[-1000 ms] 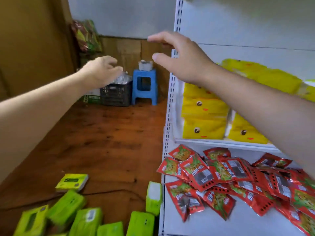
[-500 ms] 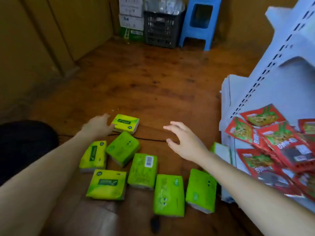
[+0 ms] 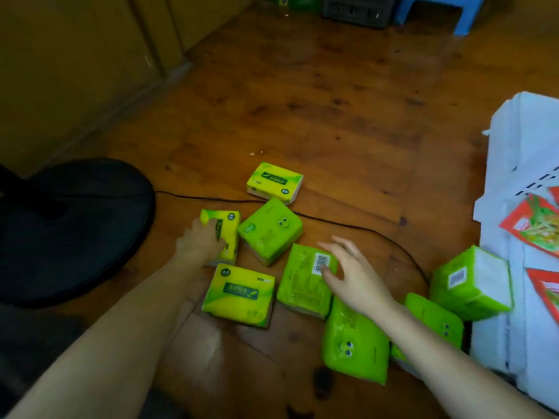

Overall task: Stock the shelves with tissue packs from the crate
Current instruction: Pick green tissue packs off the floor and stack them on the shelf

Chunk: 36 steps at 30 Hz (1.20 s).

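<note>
We are crouching over the tissue packs (image 3: 270, 229), which are lying loose on the wooden floor (image 3: 302, 116), well apart from the dark crate (image 3: 357, 9) at the far wall and just left of the white shelf (image 3: 520, 152).

Our right hand (image 3: 355, 278) is coming in over the barcode pack (image 3: 298, 285). That pack is lying flat, label side up, with its long axis running away from us and leaning slightly right at the far end. The hand is sitting at the pack's far right corner, so the pack's bulk is lying to the left of the palm and a little nearer to us. The hand is spread wide and grasping nothing. The thumb (image 3: 325, 272) is touching the top face just below the barcode, while the fingers (image 3: 341, 244) are reaching past the far edge above the floor. We are judging that a grip would need the fingers to drop over that far edge, or the hand to shift left across the short width.

Our left hand (image 3: 200, 244) is resting on the near left part of the yellow pack (image 3: 227, 225), whose long axis is also running away from us. The fingers are lying on its top face, and whether they are curling round an edge we cannot tell.

A black cable (image 3: 363, 229) is trailing across the floor beyond the barcode pack, apart from both hands.
</note>
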Each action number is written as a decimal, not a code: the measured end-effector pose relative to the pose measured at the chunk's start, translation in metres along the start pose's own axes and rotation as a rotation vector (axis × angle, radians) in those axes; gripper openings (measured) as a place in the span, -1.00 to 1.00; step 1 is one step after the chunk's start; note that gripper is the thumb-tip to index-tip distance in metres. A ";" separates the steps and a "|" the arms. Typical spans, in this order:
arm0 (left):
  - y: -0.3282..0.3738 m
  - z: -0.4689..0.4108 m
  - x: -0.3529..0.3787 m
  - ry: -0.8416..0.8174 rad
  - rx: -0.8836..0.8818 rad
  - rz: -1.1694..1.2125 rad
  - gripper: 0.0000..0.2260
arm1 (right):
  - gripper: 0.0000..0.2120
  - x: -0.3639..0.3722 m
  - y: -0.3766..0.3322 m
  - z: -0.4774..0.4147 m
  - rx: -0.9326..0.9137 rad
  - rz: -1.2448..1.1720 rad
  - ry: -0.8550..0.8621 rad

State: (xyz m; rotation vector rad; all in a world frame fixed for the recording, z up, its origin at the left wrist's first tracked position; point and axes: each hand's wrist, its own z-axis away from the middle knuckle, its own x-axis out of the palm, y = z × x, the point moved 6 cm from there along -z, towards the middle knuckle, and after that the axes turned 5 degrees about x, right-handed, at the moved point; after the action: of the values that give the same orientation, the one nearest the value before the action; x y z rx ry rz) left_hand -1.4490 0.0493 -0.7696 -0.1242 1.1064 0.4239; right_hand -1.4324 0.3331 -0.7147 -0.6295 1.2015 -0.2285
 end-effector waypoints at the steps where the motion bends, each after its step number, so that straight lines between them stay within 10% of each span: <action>1: -0.001 -0.002 0.003 0.005 -0.006 0.018 -0.47 | -0.56 0.001 0.001 -0.001 0.002 -0.003 -0.001; 16: -0.024 -0.020 0.015 -0.023 -0.076 0.543 -0.05 | -0.56 0.039 0.002 -0.007 -0.002 -0.063 -0.053; 36: -0.013 0.021 -0.063 0.569 -0.068 0.906 -0.50 | -0.56 0.007 -0.025 0.000 -0.049 -0.076 0.036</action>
State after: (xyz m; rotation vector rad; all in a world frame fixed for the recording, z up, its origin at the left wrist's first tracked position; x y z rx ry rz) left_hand -1.4502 0.0265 -0.7056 0.2283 1.6843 1.2912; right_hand -1.4263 0.3094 -0.7060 -0.7166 1.2222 -0.2763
